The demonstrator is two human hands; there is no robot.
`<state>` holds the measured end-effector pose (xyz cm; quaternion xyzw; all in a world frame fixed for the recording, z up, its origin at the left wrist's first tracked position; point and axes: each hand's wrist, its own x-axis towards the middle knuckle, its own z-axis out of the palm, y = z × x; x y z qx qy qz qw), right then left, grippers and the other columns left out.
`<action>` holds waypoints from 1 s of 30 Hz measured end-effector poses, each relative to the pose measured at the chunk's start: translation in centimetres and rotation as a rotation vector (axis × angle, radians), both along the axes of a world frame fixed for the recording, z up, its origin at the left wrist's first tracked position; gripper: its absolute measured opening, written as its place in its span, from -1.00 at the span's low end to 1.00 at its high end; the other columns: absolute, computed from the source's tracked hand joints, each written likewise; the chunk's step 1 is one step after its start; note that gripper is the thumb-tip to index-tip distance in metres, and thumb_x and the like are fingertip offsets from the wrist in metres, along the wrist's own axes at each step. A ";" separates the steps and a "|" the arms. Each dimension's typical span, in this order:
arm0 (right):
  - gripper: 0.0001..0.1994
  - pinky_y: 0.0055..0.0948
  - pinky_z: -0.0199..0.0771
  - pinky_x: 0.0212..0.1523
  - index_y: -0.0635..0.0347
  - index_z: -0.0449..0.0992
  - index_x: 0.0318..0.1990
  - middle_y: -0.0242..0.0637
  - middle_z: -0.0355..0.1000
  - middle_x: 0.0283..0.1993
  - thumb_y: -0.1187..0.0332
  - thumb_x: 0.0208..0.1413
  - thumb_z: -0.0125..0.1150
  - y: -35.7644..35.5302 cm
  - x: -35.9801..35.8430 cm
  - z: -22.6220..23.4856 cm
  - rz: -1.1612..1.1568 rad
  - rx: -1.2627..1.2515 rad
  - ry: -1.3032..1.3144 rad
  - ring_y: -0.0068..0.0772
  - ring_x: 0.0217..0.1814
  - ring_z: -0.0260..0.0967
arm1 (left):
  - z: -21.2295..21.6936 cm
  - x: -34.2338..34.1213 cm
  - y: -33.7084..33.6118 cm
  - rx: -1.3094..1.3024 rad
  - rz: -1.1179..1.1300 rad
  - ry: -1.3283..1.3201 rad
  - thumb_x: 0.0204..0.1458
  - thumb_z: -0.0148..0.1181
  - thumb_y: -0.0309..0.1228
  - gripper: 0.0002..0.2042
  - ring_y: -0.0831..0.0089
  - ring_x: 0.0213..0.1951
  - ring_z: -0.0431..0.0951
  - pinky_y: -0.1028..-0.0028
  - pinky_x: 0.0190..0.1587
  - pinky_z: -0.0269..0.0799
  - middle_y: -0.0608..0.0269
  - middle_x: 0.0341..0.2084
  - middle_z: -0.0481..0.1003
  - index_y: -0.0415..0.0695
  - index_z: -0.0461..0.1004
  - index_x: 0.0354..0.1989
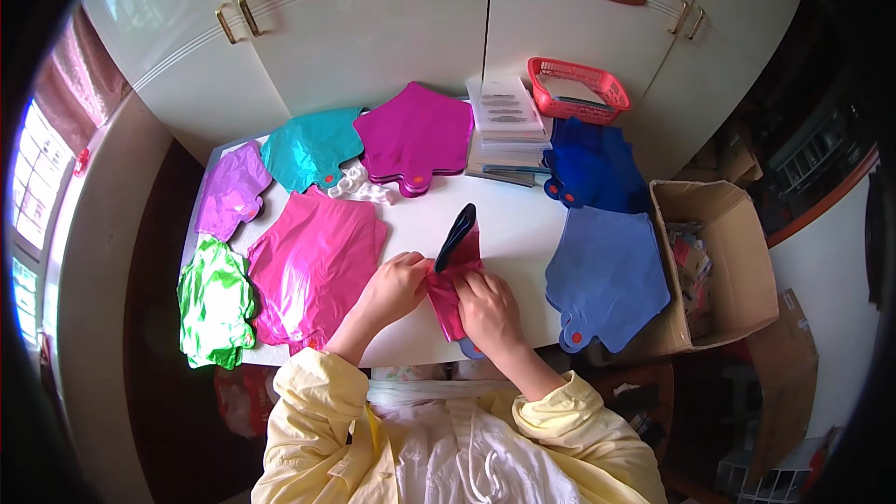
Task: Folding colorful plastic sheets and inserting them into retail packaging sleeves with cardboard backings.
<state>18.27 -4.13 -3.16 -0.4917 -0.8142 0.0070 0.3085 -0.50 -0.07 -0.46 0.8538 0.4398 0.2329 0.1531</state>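
Observation:
At the table's near edge, both hands grip a folded pink foil sheet (446,310), which looks like a flat foil balloon. My left hand (397,282) pinches its left edge with curled fingers. My right hand (487,306) is closed over its right side, the fingers bent onto the foil. A dark blue folded foil piece (455,241) stands up out of the pink one, between the hands. To the left of my left hand lies a stack of pink flat foil balloons (313,266). Light blue flat foil balloons (609,275) lie to the right of my right hand.
Around the white table (420,224) lie green (217,303), purple (231,189), teal (313,145), magenta (415,135) and dark blue foil stacks (593,166). White ribbon (359,187), a paper stack (509,121) and a red basket (579,84) stand farther back. An open cardboard box (737,271) flanks the right.

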 end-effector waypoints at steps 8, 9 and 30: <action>-0.67 -0.23 0.37 0.03 0.25 0.47 -0.07 -0.18 0.39 -0.06 0.43 -0.05 0.11 -0.1 -0.2 -0.5 -0.075 0.037 -0.047 -0.13 -0.04 0.35 | -1.6 0.9 0.2 0.078 0.115 -0.237 -0.17 0.35 -0.45 -0.82 0.17 -0.50 0.47 0.28 -0.45 0.41 0.12 -0.69 0.41 -0.23 0.45 -0.56; -0.67 -0.22 0.36 0.03 0.26 0.46 -0.07 -0.16 0.38 -0.05 0.42 -0.05 0.12 -0.1 -0.1 -0.7 -0.097 0.036 -0.052 -0.12 -0.02 0.35 | -1.7 1.0 0.2 0.076 0.132 -0.233 -0.17 0.35 -0.45 -0.82 0.17 -0.51 0.46 0.29 -0.46 0.41 0.11 -0.69 0.41 -0.24 0.45 -0.57; -0.72 -0.21 0.26 -0.07 0.19 0.49 -0.21 -0.24 0.40 -0.13 0.28 -0.08 0.19 -0.3 0.2 0.1 -0.196 0.016 -0.103 -0.26 0.01 0.33 | -1.2 1.4 -0.8 0.159 0.067 -0.136 -0.28 0.19 -0.56 -0.76 0.34 -0.29 0.54 0.37 -0.18 0.37 0.29 -0.44 0.58 -0.09 0.58 -0.35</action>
